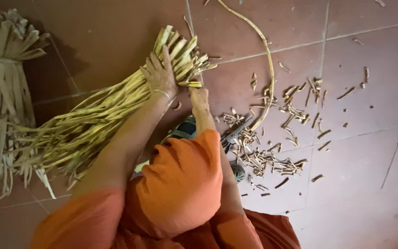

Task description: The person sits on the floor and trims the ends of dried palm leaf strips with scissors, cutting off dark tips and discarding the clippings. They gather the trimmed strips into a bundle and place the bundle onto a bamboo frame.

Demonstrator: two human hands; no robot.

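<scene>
Item: bundle of yellow-green plant strips (116,106), lying slantwise on the reddish tiled floor (369,152), cut ends fanning upward and away from the person, long tails trailing down to the bundle's lower left. The cut ends are being pressed level, which looks to be why the bundle is lying propped at this angle near the knees.

Left hand (161,74): resting flat on top of the bundle near its cut ends, fingers spread and fairly open, pressing rather than gripping; a thin bangle (162,93) is sitting at the wrist.

Right hand (199,97): reaching under the bundle's cut ends, just below the left hand; fingers are hidden behind the strips, so whether it is closing on anything cannot be told.

Beside the bundle, to its far left: a second sheaf of paler dried strips (1,92), tied near its top, standing apart.

To the bundle's right: a scatter of short trimmed offcuts (272,152) lying on the tiles, with one long curved strip (266,60) arcing through them.

Below the bundle: orange sleeves and lap (180,184) filling the foreground.
</scene>
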